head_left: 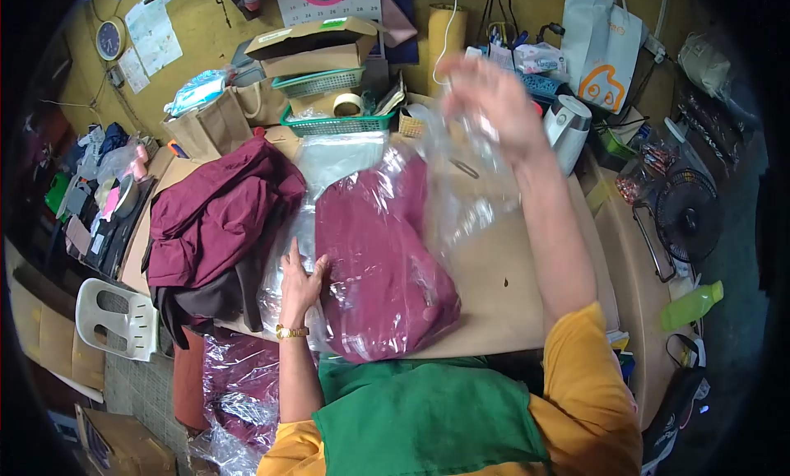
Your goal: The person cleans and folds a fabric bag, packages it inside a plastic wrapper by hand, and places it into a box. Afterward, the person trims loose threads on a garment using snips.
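Observation:
A maroon garment in clear plastic (374, 262) lies on the brown table (502, 270) in front of me. My left hand (302, 283) rests at its left edge, fingers spread on the plastic. Raised over the right side of the table, my right hand (494, 106) is blurred by motion. Loose clear plastic (465, 180) hangs below it; whether the fingers grip it is too blurred to tell. A pile of maroon clothing (218, 204) with dark cloth lies to the left. Flat clear plastic bags (341, 155) are behind the wrapped garment.
A green basket (337, 125) with a tape roll (347, 105) stands at the back, beside a tan bag (210, 126). A white appliance (566, 130) is at the back right. A white stool (119, 320) stands left, a black fan (690, 217) right.

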A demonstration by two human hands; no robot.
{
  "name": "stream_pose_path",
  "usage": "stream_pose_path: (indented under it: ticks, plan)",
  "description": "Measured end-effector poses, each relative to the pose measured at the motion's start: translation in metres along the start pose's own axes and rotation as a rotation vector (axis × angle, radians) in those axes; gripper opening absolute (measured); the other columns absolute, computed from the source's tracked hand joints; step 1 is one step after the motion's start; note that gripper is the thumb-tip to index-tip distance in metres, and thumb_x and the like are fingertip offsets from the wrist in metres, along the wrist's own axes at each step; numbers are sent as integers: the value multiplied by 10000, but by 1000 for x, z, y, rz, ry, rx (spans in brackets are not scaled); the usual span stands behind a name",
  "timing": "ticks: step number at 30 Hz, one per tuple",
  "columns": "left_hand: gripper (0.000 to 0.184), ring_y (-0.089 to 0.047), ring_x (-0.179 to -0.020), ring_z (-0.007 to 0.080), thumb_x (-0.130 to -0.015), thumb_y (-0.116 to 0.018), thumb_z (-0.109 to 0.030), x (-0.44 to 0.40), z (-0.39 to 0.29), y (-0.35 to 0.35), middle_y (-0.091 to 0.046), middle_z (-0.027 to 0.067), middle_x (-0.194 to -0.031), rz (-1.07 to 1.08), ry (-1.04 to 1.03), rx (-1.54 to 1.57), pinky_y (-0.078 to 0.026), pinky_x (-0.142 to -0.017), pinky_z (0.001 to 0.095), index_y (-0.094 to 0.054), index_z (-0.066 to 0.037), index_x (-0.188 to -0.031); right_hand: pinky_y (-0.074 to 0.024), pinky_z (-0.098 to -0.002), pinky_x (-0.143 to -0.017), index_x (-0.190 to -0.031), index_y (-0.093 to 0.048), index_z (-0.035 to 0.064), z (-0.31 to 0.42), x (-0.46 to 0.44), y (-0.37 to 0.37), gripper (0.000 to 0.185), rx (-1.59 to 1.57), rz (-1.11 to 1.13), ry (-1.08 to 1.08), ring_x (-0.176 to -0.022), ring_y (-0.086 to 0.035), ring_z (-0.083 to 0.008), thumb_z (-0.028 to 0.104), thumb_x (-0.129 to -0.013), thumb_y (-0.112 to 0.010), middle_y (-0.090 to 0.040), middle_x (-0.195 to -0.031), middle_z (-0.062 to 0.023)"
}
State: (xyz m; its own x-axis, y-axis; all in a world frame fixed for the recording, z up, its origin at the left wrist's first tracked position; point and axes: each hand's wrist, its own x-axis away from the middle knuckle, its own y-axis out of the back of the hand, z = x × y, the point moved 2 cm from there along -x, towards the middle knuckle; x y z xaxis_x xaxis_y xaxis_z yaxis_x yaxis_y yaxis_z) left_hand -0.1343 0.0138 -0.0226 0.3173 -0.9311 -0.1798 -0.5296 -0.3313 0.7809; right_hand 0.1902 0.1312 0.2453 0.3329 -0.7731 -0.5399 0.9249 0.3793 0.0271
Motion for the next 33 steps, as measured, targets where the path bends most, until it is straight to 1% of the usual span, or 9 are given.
stream_pose_path:
  ticks: [9,11,14,16,19,22,25,30,33]
  plan:
    - [739,-597,-1110,219,-888,-713,-411,13,-29,-40,-578,117,-1262,621,427,2043,-509,-953,414,-377,-91,-1463,-498,-227,-678,-1122,-667,36,105,-60,68,203,-85,-256,323,-799,-612,-54,140,-959,-608,-679,-1002,-20]
    - [611,-598,-1011,149,-834,-790,-233,10,-32,3,-621,28,-1147,137,278,1306,-510,-883,306,-499,-55,-1340,-482,-200,-682,-1090,-660,27,109,-32,81,195,123,-415,386,-795,-599,-52,177,-984,-592,-667,-977,-20]
    - [569,-630,-953,137,-794,-773,-62,2,-28,87,-647,103,-1134,15,-3,963,-508,-883,269,-495,25,-1283,-397,-262,-567,-903,-642,51,43,50,158,226,372,-410,225,-654,-511,-82,209,-1011,-522,-553,-702,22]
    - [604,-650,-926,252,-762,-793,-121,-5,3,104,-666,109,-1065,-55,-102,259,-524,-826,365,-521,-25,-1293,-436,-324,-609,-894,-602,31,-38,111,177,225,1401,-80,-87,-678,-551,-128,213,-988,-507,-583,-713,-3]
    - [492,-612,-879,365,-734,-782,-161,1,-35,116,-646,142,-959,-283,-211,-449,-492,-778,447,-616,-70,-1187,-465,-272,-584,-836,-641,27,-100,189,111,164,629,-281,-789,-662,-570,-79,174,-909,-651,-606,-683,-10]
    - [458,-608,-1029,351,-745,-791,-164,17,-132,93,-658,159,-1087,-173,-646,-46,-489,-895,428,-648,-59,-1167,-462,-254,-565,-949,-675,10,-107,187,51,158,460,-34,-629,-655,-560,-55,165,-934,-646,-627,-738,-14]
    - [913,-481,-1240,368,-764,-811,-213,21,-200,28,-463,207,-1407,135,-978,330,-390,-1039,447,-302,2,-1491,-472,-235,-597,-950,-698,-15,-88,160,-3,223,79,143,-427,-671,-586,-76,200,-962,-641,-656,-780,-31]
    - [106,-623,-663,284,-818,-729,-75,-17,-197,12,-630,129,-724,135,-777,528,-502,-613,358,-677,11,-782,-477,-230,-614,-872,-703,-46,-51,132,12,303,439,133,-263,-688,-596,-85,237,-963,-644,-674,-838,-58]
    - [55,-617,-889,154,-880,-688,-53,-42,-160,39,-663,75,-999,208,-589,899,-495,-756,286,-677,-9,-849,-483,-235,-607,-863,-699,-55,-71,144,47,310,387,71,-377,-672,-597,-87,234,-962,-643,-662,-789,-64]
